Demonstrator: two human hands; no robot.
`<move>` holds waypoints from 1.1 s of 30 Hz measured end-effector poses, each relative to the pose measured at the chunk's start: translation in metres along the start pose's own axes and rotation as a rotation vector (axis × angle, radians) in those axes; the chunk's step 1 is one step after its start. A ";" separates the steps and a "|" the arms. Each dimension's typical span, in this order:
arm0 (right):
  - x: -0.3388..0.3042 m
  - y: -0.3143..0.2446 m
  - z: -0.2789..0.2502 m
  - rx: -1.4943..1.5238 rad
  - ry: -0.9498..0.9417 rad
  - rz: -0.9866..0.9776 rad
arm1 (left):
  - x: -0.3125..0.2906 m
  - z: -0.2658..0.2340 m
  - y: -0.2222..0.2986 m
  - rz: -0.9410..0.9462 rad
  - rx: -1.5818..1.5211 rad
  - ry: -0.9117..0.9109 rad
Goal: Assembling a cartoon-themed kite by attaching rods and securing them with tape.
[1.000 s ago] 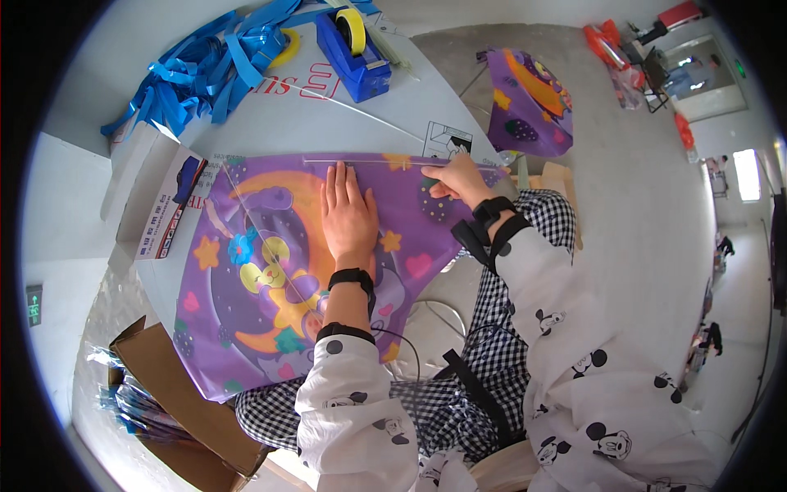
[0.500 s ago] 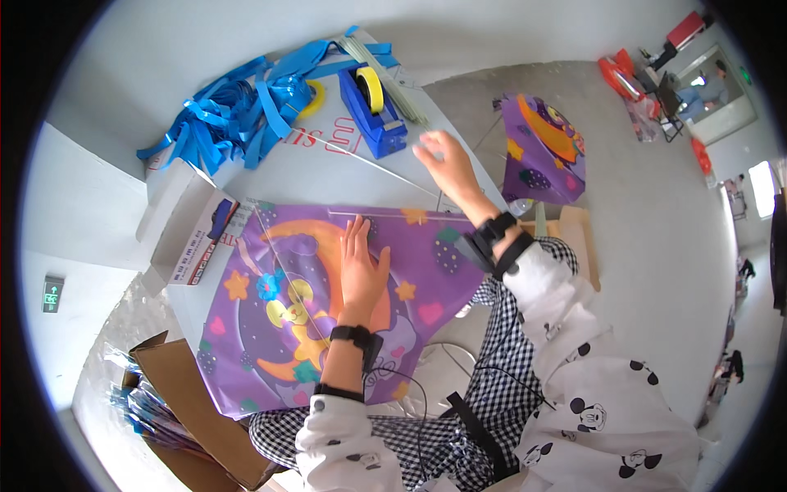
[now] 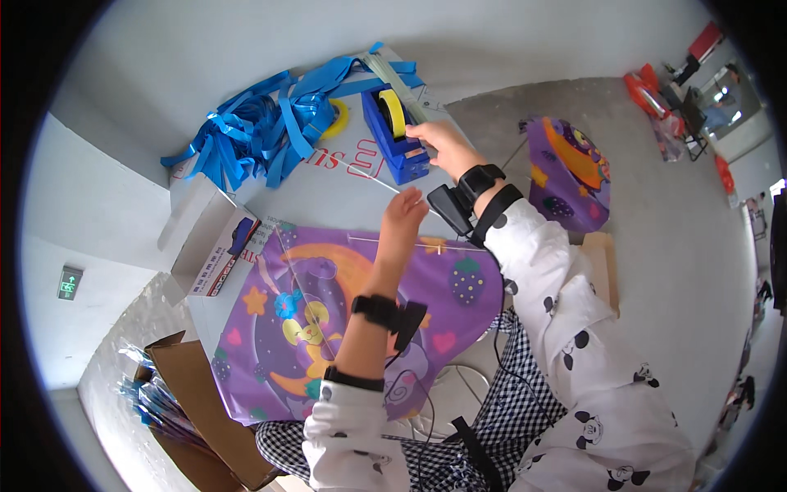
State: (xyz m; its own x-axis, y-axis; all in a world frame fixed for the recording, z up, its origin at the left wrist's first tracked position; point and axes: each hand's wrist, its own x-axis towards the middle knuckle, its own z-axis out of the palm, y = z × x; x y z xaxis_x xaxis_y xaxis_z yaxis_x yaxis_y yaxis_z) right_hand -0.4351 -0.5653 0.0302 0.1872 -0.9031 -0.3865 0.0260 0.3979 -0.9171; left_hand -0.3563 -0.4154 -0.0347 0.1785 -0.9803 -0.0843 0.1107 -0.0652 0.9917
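Observation:
A purple kite sheet, printed with an orange moon, stars and a yellow mouse, lies spread over the table and partly over my lap. A thin white rod runs along its far edge. My right hand is at the blue tape dispenser, its forefinger stretched to the yellow tape roll and its thumb apart from it. Whether it touches any loose tape is too small to tell. Just beyond the kite's far edge, my left hand hovers with fingers loosely extended, and nothing shows in it.
Blue ribbons lie heaped at the far left, beside a yellow tape roll and pale rods. An opened white box stands at the table's left. A cardboard box holds wrapped items below. Another purple kite is at the right.
My right hand has reached the tape dispenser. My left hand has lifted off the middle of the kite and moved toward its far edge. The whole view has shifted slightly.

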 end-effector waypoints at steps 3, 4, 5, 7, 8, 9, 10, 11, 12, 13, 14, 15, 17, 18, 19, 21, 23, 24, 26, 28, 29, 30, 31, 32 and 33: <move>-0.005 0.005 0.000 -0.199 -0.001 -0.039 | 0.024 0.008 0.010 -0.250 -0.473 0.072; 0.004 0.015 -0.010 -0.173 0.005 -0.042 | 0.032 0.016 0.012 -0.258 -0.560 0.090; 0.005 0.019 -0.011 -0.172 0.003 -0.040 | 0.038 0.017 0.010 -0.267 -0.636 0.123; -0.001 0.034 -0.013 -0.228 0.017 -0.103 | 0.050 0.009 0.004 -0.290 -0.643 0.124; -0.018 0.036 -0.011 -0.235 0.050 -0.116 | 0.052 0.006 0.000 -0.318 -0.654 0.117; -0.026 0.042 -0.011 -0.234 0.049 -0.107 | 0.052 0.002 -0.005 -0.326 -0.654 0.122; -0.029 0.046 -0.018 -0.244 0.042 -0.082 | 0.052 0.004 -0.004 -0.312 -0.679 0.107; -0.031 0.049 -0.023 -0.253 0.033 -0.057 | 0.052 0.006 -0.004 -0.298 -0.705 0.095; -0.030 0.054 -0.026 -0.246 0.043 -0.034 | 0.052 0.009 -0.004 -0.306 -0.705 0.090; -0.033 0.056 -0.025 -0.244 0.046 -0.032 | 0.052 0.009 -0.002 -0.311 -0.703 0.089; -0.037 0.058 -0.023 -0.151 0.065 -0.073 | 0.052 0.009 0.000 -0.317 -0.700 0.089; -0.040 0.060 -0.021 -0.059 0.085 -0.114 | 0.051 0.009 0.002 -0.321 -0.698 0.088; -0.037 0.065 -0.019 -0.074 0.095 -0.101 | 0.050 0.007 0.003 -0.298 -0.602 0.094; -0.035 0.067 -0.018 -0.091 0.104 -0.091 | 0.048 0.006 0.004 -0.302 -0.600 0.096; -0.034 0.069 -0.019 -0.093 0.106 -0.091 | 0.046 0.006 0.004 -0.299 -0.569 0.100; -0.033 0.072 -0.020 -0.047 0.078 -0.097 | 0.041 0.005 0.005 -0.297 -0.538 0.105; -0.030 0.075 -0.023 -0.077 0.088 -0.100 | 0.033 0.003 0.004 -0.255 -0.363 0.138; -0.029 0.077 -0.024 -0.106 0.097 -0.104 | 0.028 0.002 0.004 -0.257 -0.363 0.138; -0.031 0.078 -0.021 -0.098 0.106 -0.123 | 0.015 -0.006 0.000 -0.272 -0.263 0.182; -0.030 0.081 -0.017 -0.092 0.117 -0.146 | 0.002 -0.015 -0.005 -0.266 -0.220 0.201; -0.021 0.087 -0.016 -0.058 0.122 -0.165 | -0.003 -0.018 -0.009 -0.258 -0.180 0.215; -0.015 0.094 -0.017 -0.024 0.128 -0.186 | -0.008 -0.020 -0.013 -0.260 -0.182 0.212; -0.008 0.102 -0.018 -0.024 0.127 -0.188 | -0.014 -0.025 -0.014 -0.259 -0.190 0.236; -0.004 0.112 -0.023 -0.035 0.069 -0.073 | -0.019 -0.023 -0.017 -0.265 -0.199 0.254; 0.000 0.120 -0.031 -0.046 0.011 0.041 | -0.025 -0.020 -0.020 -0.270 -0.201 0.249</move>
State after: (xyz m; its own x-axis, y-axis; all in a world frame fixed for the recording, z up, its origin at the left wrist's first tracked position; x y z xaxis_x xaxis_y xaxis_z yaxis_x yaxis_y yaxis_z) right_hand -0.4619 -0.5224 -0.0833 0.1765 -0.8881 -0.4245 -0.0267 0.4267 -0.9040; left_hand -0.3436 -0.3856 -0.0547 0.3448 -0.8567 -0.3837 0.3702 -0.2515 0.8942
